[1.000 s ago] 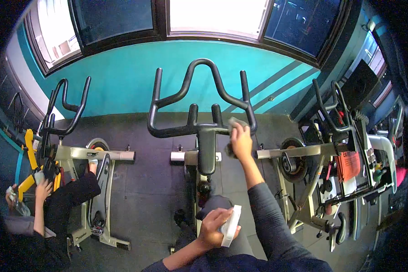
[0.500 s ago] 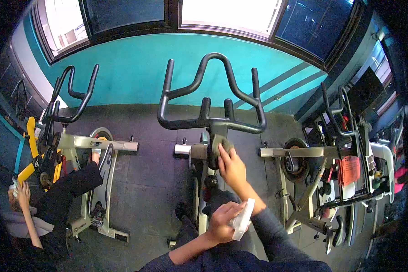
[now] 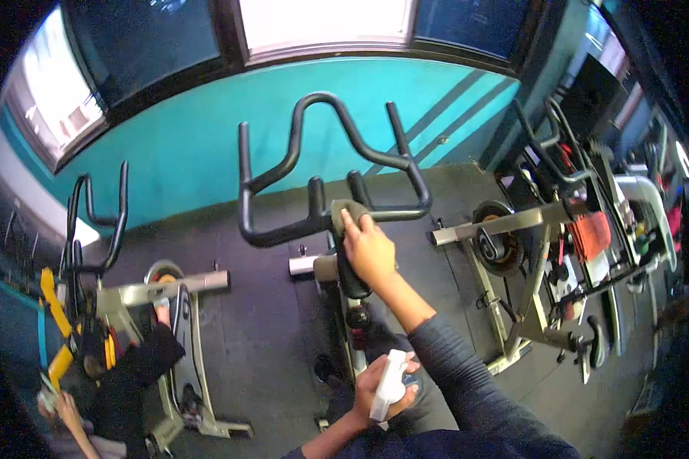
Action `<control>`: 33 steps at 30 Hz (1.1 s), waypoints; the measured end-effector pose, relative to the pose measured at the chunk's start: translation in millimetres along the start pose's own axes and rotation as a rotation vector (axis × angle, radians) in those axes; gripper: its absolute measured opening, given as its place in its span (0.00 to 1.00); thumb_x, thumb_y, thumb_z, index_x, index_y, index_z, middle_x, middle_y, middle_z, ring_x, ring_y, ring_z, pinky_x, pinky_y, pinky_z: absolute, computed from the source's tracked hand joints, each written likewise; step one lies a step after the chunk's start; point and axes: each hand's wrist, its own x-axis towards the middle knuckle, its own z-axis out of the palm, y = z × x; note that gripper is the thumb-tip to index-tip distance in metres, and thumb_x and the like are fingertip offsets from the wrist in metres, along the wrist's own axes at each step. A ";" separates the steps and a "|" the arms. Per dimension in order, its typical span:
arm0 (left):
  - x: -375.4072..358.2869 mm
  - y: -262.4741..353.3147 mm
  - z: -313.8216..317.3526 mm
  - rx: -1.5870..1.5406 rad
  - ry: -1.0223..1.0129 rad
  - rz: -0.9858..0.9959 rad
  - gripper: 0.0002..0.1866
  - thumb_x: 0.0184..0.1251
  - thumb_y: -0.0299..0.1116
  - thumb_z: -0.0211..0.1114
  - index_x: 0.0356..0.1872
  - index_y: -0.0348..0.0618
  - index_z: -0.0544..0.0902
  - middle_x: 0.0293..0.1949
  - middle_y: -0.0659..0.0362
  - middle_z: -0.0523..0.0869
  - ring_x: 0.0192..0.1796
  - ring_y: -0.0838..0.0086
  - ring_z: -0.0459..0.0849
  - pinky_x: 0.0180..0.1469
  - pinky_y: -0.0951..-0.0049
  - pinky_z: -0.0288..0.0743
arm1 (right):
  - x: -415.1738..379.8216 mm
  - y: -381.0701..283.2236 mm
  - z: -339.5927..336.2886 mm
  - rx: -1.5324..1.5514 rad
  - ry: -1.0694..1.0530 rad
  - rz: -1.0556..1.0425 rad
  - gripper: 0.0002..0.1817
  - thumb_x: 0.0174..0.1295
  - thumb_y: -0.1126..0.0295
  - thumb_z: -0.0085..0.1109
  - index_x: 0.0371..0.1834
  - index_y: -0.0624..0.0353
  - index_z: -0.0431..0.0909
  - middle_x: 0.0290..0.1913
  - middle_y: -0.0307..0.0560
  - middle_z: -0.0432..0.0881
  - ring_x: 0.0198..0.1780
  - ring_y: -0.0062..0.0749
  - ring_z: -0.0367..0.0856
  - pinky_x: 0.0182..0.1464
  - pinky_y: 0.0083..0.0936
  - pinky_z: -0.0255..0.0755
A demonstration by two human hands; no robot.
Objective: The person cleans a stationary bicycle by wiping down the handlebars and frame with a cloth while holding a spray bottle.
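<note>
My right hand (image 3: 370,251) presses a greenish-brown cloth (image 3: 347,209) against the middle of a black handlebar (image 3: 283,231), where it joins the stem of an exercise bike. Its fingers lie over the cloth, closed on it. Lower down, close to my body, my left hand (image 3: 369,382) is wrapped round a white spray bottle (image 3: 391,385), its head uppermost; the lower part of the bottle is hidden. Beneath my right hand is the black stem (image 3: 352,274) of the same bike.
To the left, another person's hand (image 3: 69,413) works near a yellow-framed machine (image 3: 50,294) beside a second bike (image 3: 164,291). A third bike (image 3: 488,224) stands at right, with an orange cloth (image 3: 589,236) near it. Ahead is a teal wall (image 3: 184,161) under windows.
My right hand has moved the cloth up from the stem to the handlebar's centre. My left hand stays low with the spray bottle, now turned slightly. The view has shifted and tilted.
</note>
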 end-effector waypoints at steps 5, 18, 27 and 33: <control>-10.3 -8.2 -11.6 -0.189 -0.059 -0.198 0.20 0.48 0.25 0.65 0.46 0.33 0.75 0.39 0.52 0.83 0.43 0.65 0.85 0.47 0.68 0.78 | -6.0 -1.0 7.2 -0.007 0.043 0.010 0.26 0.56 0.66 0.55 0.62 0.46 0.67 0.39 0.47 0.71 0.36 0.40 0.77 0.31 0.35 0.76; -23.7 43.7 -35.5 -0.023 0.104 -0.177 0.27 0.47 0.27 0.66 0.52 0.32 0.73 0.36 0.53 0.85 0.42 0.69 0.84 0.46 0.71 0.75 | -59.9 0.8 -6.4 -0.029 -0.079 -0.003 0.29 0.58 0.63 0.53 0.66 0.47 0.61 0.39 0.48 0.70 0.35 0.41 0.78 0.32 0.35 0.76; -69.3 101.0 -40.2 0.248 0.005 -0.169 0.28 0.48 0.23 0.66 0.54 0.32 0.71 0.38 0.54 0.83 0.44 0.70 0.83 0.47 0.71 0.75 | -114.3 -8.0 -24.0 -0.104 -0.255 0.026 0.29 0.59 0.66 0.49 0.66 0.47 0.61 0.39 0.48 0.74 0.37 0.42 0.80 0.33 0.36 0.77; -96.9 120.0 -40.0 0.194 0.154 -0.180 0.14 0.46 0.26 0.69 0.38 0.39 0.80 0.42 0.52 0.83 0.42 0.64 0.84 0.44 0.69 0.75 | -97.4 -7.1 -2.8 -0.224 -0.289 0.026 0.26 0.61 0.70 0.44 0.66 0.50 0.63 0.37 0.48 0.76 0.34 0.39 0.81 0.34 0.32 0.77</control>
